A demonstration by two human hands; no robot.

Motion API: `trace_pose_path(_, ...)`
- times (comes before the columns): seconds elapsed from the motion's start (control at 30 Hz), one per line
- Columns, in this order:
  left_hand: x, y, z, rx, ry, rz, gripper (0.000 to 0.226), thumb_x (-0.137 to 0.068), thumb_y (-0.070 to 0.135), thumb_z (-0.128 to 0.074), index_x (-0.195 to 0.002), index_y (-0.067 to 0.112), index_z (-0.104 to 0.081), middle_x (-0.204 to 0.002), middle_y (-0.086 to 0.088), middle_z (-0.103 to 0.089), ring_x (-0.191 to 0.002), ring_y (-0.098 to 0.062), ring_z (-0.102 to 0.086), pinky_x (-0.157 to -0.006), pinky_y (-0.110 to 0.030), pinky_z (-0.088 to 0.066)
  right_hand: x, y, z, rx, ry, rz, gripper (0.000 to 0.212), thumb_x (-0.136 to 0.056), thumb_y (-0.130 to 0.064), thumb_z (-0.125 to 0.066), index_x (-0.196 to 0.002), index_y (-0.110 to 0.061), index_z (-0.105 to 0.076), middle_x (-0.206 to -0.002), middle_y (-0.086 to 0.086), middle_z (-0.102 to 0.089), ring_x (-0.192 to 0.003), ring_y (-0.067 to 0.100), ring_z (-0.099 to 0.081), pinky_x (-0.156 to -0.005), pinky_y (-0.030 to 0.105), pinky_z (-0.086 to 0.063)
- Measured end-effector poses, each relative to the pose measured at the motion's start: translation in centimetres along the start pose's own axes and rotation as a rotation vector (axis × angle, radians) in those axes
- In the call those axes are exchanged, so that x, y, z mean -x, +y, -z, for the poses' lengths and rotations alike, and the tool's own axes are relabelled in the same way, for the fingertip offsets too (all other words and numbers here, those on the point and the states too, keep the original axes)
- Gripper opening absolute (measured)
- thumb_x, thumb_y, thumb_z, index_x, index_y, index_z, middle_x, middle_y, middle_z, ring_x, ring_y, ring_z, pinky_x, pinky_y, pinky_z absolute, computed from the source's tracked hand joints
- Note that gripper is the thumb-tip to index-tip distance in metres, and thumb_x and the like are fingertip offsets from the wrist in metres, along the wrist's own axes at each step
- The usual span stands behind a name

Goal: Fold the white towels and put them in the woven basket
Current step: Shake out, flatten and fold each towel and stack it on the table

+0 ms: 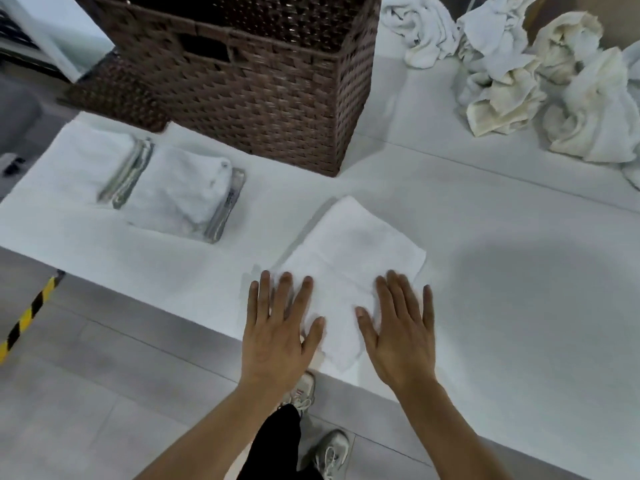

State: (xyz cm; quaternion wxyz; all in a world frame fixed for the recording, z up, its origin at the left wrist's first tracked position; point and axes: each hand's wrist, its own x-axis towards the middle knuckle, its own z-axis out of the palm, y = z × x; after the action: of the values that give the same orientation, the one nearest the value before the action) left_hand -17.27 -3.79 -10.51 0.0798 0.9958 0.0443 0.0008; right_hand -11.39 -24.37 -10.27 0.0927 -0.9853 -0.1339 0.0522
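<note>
A folded white towel (349, 271) lies flat on the white tabletop (502, 289), close to its near edge and set at an angle to it, one corner pointing toward the woven basket (263, 98). Both hands rest on the towel's near end with fingers straight and spread, gripping nothing. The left hand (277, 341) lies palm down over the towel's near left corner, its outer fingers reaching past the cloth onto the tabletop. The right hand (401, 337) lies palm down on the near right side, just beside the left, with a strip of towel showing between the two thumbs.

The brown basket stands at the tabletop's far edge, well apart from the folded towel. Toward the left edge, two more folded towels (180, 192) sit side by side, each with a shiny tray-like rim showing along one side; the blur hides what these are. At the far right corner, a heap of crumpled white towels (540, 81) spreads over the tabletop. Below the near edge, grey floor tiles (104, 393), two light sneakers (332, 448) and a yellow-and-black striped strip (27, 320) show.
</note>
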Motion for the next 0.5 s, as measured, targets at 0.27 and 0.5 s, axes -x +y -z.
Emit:
trace_pose_path(0.27, -1.7, -4.0, 1.6, 0.000, -0.079, 0.161, 0.071, -0.097, 0.064, -0.031, -0.157, 0.024, -0.032, -0.158, -0.007, -0.039, -0.143, -0.042, -0.035, -0.122, -0.053, -0.022, -9.1, -2.4, -0.1, 0.034, -0.063, 0.119, 0.067, -0.103, -0.062, -0.022, -0.161, -0.029, -0.027, -0.168, 0.010, -0.022, -0.154, 0.029, -0.024, -0.126, 0.049, -0.015)
trace_pose_path(0.5, -3.8, -6.0, 1.9, 0.003, -0.091, 0.232, 0.070, -0.097, 0.062, -0.033, -0.158, 0.027, -0.028, -0.160, -0.005, -0.035, -0.147, -0.041, -0.029, -0.121, -0.054, -0.023, -11.9, -4.5, -0.2, -0.027, -0.090, 0.142, 0.072, -0.100, -0.066, -0.018, -0.162, -0.030, -0.021, -0.170, 0.007, -0.017, -0.156, 0.026, -0.018, -0.127, 0.046, -0.016)
